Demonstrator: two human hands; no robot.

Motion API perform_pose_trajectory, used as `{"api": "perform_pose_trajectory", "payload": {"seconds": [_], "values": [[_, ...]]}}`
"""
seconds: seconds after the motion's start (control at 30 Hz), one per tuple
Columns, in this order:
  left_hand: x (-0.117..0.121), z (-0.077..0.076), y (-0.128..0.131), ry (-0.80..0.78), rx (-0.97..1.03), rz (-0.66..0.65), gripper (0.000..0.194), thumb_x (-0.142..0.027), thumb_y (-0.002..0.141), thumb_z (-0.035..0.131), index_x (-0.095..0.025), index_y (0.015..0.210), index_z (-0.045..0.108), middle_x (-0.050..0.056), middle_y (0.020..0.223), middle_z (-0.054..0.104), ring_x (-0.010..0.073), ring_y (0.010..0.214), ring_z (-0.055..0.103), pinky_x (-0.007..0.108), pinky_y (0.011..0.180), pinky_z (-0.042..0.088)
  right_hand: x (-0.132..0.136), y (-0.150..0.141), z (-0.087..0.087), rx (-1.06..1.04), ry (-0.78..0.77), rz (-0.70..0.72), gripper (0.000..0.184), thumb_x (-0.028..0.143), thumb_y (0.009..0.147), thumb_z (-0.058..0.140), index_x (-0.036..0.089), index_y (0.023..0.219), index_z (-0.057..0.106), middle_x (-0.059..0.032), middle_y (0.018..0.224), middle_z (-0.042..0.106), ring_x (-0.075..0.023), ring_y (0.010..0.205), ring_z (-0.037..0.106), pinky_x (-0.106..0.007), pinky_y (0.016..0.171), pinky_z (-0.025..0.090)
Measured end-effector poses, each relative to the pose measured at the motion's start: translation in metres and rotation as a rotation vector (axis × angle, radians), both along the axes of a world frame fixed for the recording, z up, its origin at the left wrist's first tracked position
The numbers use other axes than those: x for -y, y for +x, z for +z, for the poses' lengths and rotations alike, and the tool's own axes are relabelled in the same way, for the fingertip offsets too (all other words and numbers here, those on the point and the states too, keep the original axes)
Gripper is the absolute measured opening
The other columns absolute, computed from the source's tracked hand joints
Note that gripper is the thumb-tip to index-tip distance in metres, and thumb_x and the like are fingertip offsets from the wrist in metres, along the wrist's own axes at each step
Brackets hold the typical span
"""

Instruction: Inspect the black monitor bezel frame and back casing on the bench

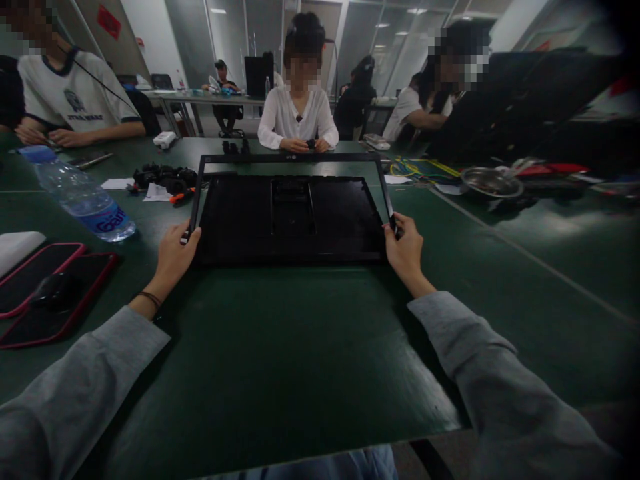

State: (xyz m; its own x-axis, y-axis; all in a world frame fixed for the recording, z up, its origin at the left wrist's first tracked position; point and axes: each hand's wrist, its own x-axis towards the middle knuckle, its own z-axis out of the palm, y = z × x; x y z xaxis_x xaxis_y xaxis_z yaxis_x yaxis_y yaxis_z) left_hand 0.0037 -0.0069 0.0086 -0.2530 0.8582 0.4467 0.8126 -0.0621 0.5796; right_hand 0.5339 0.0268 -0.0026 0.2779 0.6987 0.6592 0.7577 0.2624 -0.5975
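A black monitor back panel (pixel 293 217) lies flat on the green table (pixel 280 360). A thin black bezel frame (pixel 287 159) rests over it, its far edge raised a little. My left hand (pixel 173 253) grips the frame's near left end with closed fingers. At the near right end of the frame my right hand (pixel 405 250) is closed on it. Both arms wear grey sleeves.
A water bottle (pixel 80 197) lies at the left. Red-edged dark pads (pixel 55 293) sit at the near left. Black parts (pixel 165 177) and papers lie behind the frame, a metal bowl (pixel 493 181) and cables at the right. Other people sit across the table.
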Motion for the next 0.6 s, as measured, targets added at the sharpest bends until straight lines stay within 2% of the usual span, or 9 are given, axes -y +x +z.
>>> {"api": "perform_pose_trajectory", "payload": {"seconds": [0.2,0.33,0.6], "values": [[-0.0006,0.0001,-0.0009,0.000,-0.002,-0.023,0.053,-0.053,0.093,0.048,-0.020,0.131,0.066,0.011,0.113,0.066,0.0219,0.094,0.063,0.040,0.091,0.054,-0.0020,0.0017,-0.0022,-0.010,-0.004,0.006,0.040,0.027,0.084,0.058,0.019,0.123,0.061,-0.0117,0.109,0.071,-0.0256,0.101,0.067,-0.049,0.097,0.052],[-0.0009,-0.0005,-0.0008,-0.025,0.024,-0.015,0.052,-0.052,0.093,0.049,-0.020,0.131,0.066,0.011,0.114,0.066,0.0210,0.090,0.063,0.039,0.089,0.054,-0.0026,0.0011,-0.0024,-0.005,-0.019,-0.018,0.039,0.028,0.083,0.059,0.019,0.121,0.062,-0.0121,0.110,0.071,-0.0260,0.100,0.067,-0.049,0.096,0.052],[-0.0005,-0.0006,-0.0009,-0.036,0.011,-0.027,0.053,-0.051,0.094,0.047,-0.020,0.132,0.066,0.012,0.116,0.066,0.0225,0.095,0.063,0.040,0.092,0.053,-0.0022,0.0017,-0.0034,-0.007,-0.033,-0.011,0.039,0.028,0.084,0.059,0.019,0.121,0.063,-0.0103,0.102,0.072,-0.0251,0.095,0.068,-0.048,0.093,0.053]]}}
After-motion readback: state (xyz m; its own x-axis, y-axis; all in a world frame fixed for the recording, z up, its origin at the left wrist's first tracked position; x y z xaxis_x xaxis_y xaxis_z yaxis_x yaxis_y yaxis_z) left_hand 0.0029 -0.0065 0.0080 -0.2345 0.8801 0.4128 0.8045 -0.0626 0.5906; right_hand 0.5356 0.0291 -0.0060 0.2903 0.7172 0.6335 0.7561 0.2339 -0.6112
